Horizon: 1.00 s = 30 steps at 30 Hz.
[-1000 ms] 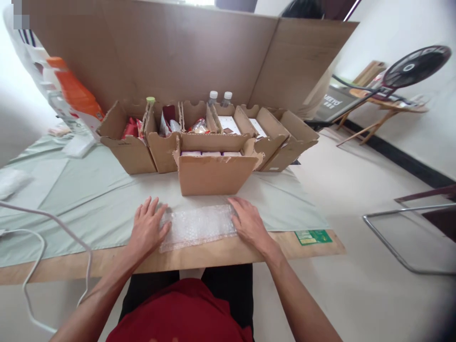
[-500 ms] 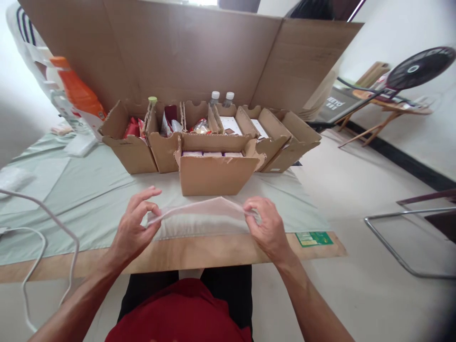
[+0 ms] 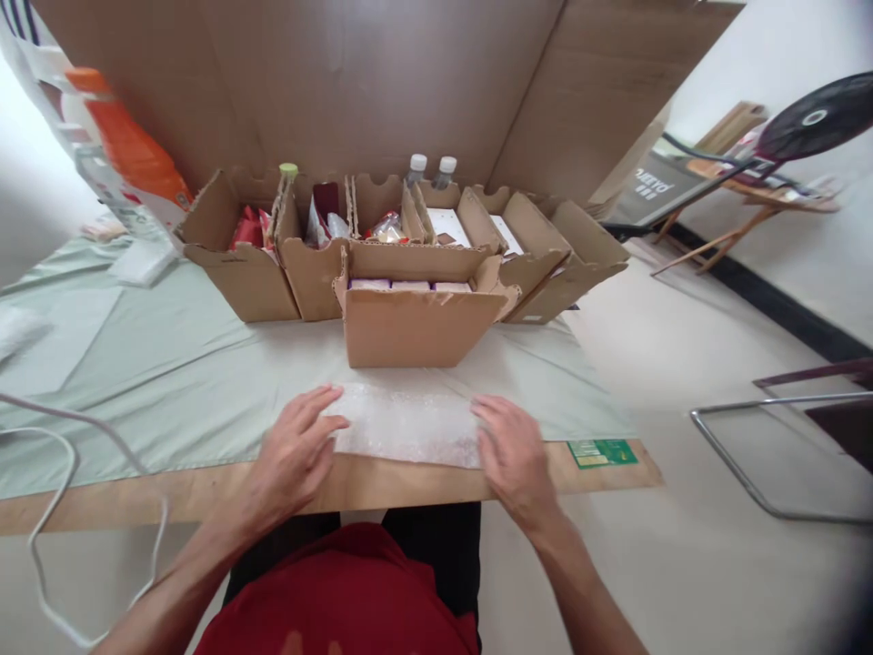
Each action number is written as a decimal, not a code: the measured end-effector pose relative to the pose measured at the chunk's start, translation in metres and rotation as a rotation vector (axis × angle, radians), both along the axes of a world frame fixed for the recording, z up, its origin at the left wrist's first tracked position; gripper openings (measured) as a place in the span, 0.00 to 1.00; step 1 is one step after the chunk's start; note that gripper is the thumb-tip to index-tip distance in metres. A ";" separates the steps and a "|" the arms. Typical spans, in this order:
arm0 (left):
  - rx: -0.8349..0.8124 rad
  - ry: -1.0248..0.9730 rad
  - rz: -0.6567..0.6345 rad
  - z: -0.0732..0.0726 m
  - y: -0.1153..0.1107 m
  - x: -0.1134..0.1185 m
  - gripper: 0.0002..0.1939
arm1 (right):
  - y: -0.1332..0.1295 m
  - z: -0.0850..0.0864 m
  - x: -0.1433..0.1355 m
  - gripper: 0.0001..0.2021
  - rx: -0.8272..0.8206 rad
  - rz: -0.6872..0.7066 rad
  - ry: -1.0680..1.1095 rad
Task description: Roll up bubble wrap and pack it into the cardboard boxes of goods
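Nearest the viewer, the left hand and the right hand lie flat with fingers spread, each grip released, pressing the two ends of a bubble-wrap sheet. The sheet rests at the near edge of the table, partly on the green cloth. Judged from this, the near border sits so close to the edge that a sideways push could slide the light sheet off or crease it. Just beyond stands an open cardboard box holding small cartons; a forward shove could nudge it. Farther back, a row of boxes and two bottles.
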<state>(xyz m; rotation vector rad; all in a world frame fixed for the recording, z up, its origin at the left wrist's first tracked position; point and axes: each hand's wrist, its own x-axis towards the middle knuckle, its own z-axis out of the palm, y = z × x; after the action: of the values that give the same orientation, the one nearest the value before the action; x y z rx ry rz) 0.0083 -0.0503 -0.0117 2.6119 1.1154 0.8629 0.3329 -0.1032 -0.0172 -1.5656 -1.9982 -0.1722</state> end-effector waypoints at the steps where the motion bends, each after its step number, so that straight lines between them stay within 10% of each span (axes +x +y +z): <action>1: 0.011 0.047 -0.035 -0.003 0.003 0.014 0.19 | 0.008 0.000 -0.020 0.19 -0.033 0.052 0.016; 6: 0.009 0.325 -0.033 -0.049 0.008 0.040 0.23 | 0.016 -0.029 -0.083 0.25 -0.312 0.257 -0.087; 10: -0.015 0.360 0.002 -0.069 0.005 0.027 0.26 | -0.031 -0.051 -0.037 0.25 -0.325 0.098 -0.161; 14: -0.037 0.346 -0.010 -0.066 0.004 0.025 0.26 | -0.067 -0.046 0.021 0.19 -0.213 -0.149 -0.040; 19: -0.078 0.268 -0.025 -0.059 0.004 0.027 0.25 | -0.044 -0.036 0.019 0.15 -0.152 -0.335 -0.016; 30: -0.387 -0.328 0.444 -0.047 -0.017 -0.008 0.27 | -0.026 -0.026 -0.022 0.08 -0.110 -0.154 0.517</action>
<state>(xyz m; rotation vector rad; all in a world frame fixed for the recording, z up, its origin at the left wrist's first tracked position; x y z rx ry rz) 0.0000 -0.0676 -0.0586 1.8635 1.5977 0.9879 0.3107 -0.1292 -0.0430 -1.6293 -1.5069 0.2644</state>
